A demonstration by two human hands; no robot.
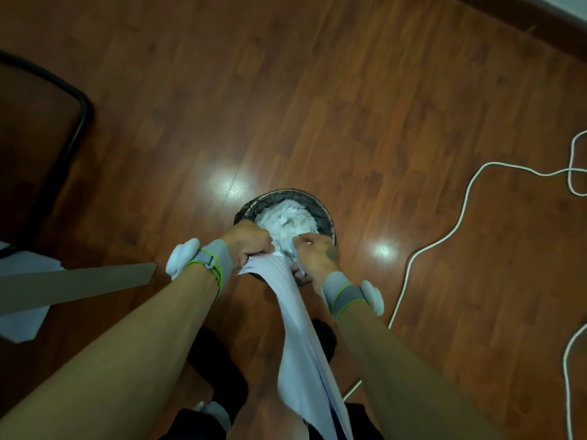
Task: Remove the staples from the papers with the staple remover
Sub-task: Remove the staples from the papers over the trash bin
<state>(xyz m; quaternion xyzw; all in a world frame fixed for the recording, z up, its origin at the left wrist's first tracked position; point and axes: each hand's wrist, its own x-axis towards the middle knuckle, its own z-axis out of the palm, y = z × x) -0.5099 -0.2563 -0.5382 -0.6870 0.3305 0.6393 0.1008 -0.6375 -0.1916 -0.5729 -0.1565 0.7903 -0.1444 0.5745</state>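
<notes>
From the head camera, the left hand (251,241) was clenched on the top corner of the white stapled paper sheets (298,331), which hung down between the forearms. The right hand (314,254) was closed around a pale blue staple remover (297,260) at that corner, above a round dark wastebasket (324,217) of crumpled paper.

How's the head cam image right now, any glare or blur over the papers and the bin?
Head view: two bright glare spots on the floor flank the bin; papers smear with motion blur toward the bottom; the staple remover is hardly visible in the right hand; straight edges bow from wide-angle distortion.
</notes>
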